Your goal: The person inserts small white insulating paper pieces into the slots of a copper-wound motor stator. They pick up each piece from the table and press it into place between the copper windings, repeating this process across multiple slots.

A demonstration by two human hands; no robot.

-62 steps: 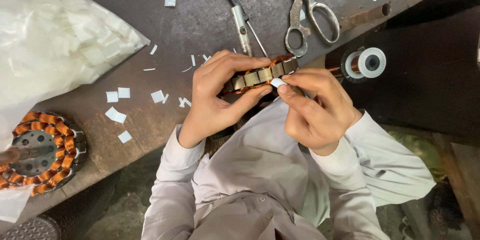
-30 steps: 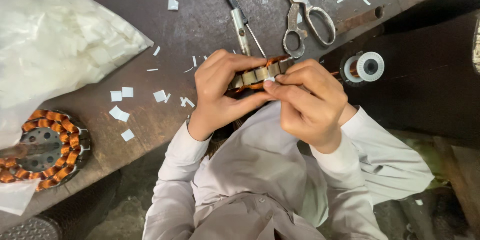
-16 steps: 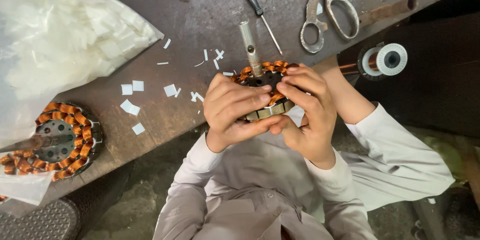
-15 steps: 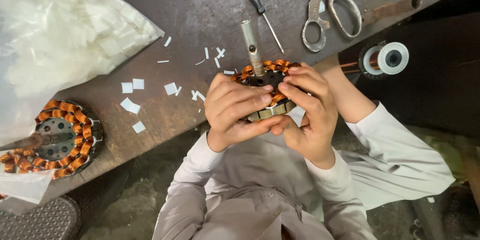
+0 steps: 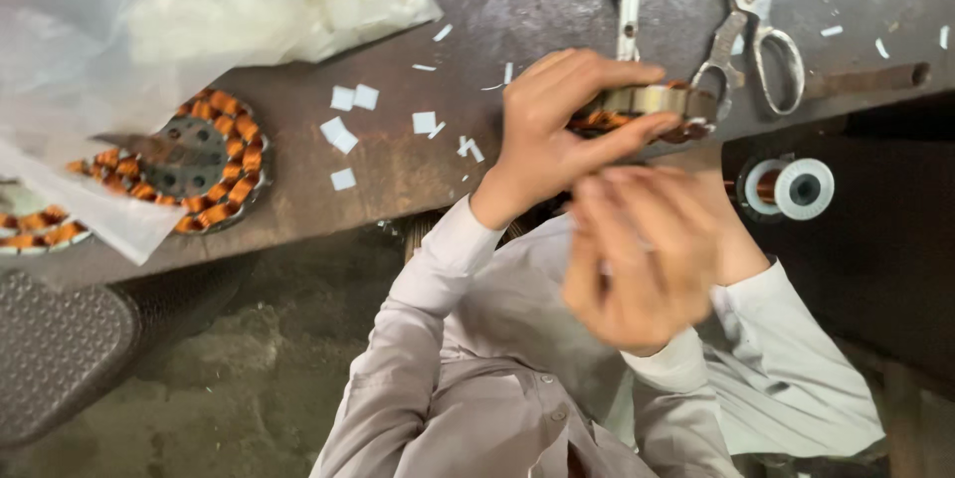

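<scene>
My left hand (image 5: 557,130) grips a round motor stator (image 5: 647,108) with copper windings and a metal rim, holding it edge-on at the workbench's near edge. My right hand (image 5: 647,259) is blurred and hovers just below the stator, apart from it, fingers loosely curled; whether it holds anything is not visible. Both sleeves are light grey.
Another wound stator (image 5: 194,170) lies on the dark workbench (image 5: 398,160) at left, beside a clear plastic bag (image 5: 199,10) of white paper pieces. Small white paper slips (image 5: 348,100) are scattered around. Scissors (image 5: 761,30), a screwdriver (image 5: 627,0) and a copper wire spool (image 5: 791,188) sit to the right.
My right hand has come off the stator and dropped toward me. My left hand now holds the stator alone, tilted edge-on. The view has shifted right.
</scene>
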